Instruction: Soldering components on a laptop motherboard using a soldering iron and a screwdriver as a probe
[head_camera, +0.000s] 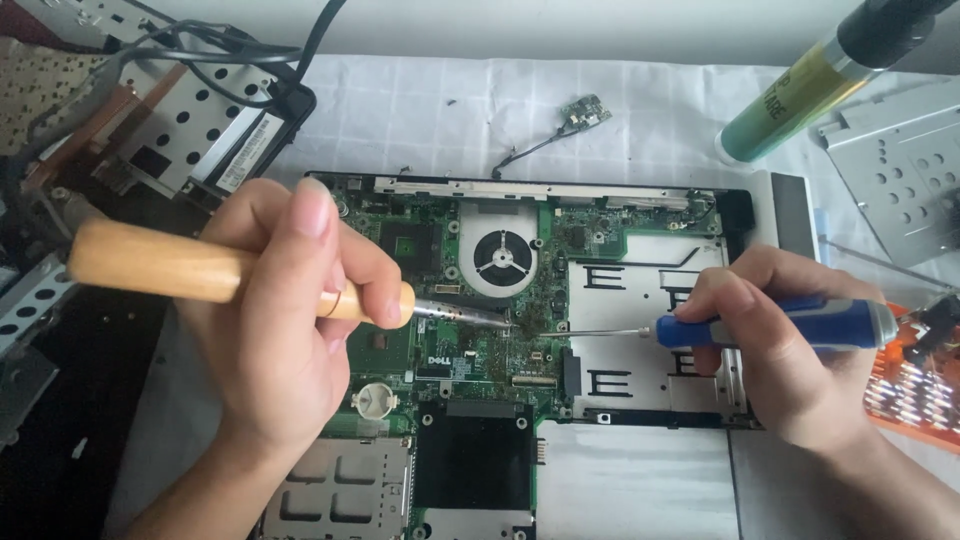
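An opened laptop base with a green circuit board (560, 250) lies in front of me, its round fan (502, 258) near the top middle. My left hand (290, 310) grips a tool with a wooden handle (160, 262); its metal tip (470, 314) touches the board just below the fan. My right hand (760, 340) holds a blue-handled screwdriver (800, 325), and its thin shaft (600, 332) points left to nearly the same spot on the board.
A green and black tube (800, 85) lies at top right beside a perforated metal plate (900, 170). A small loose circuit piece with a wire (580, 115) lies above the laptop. Metal brackets and cables (190, 110) crowd the top left. An orange case (915, 385) sits at right.
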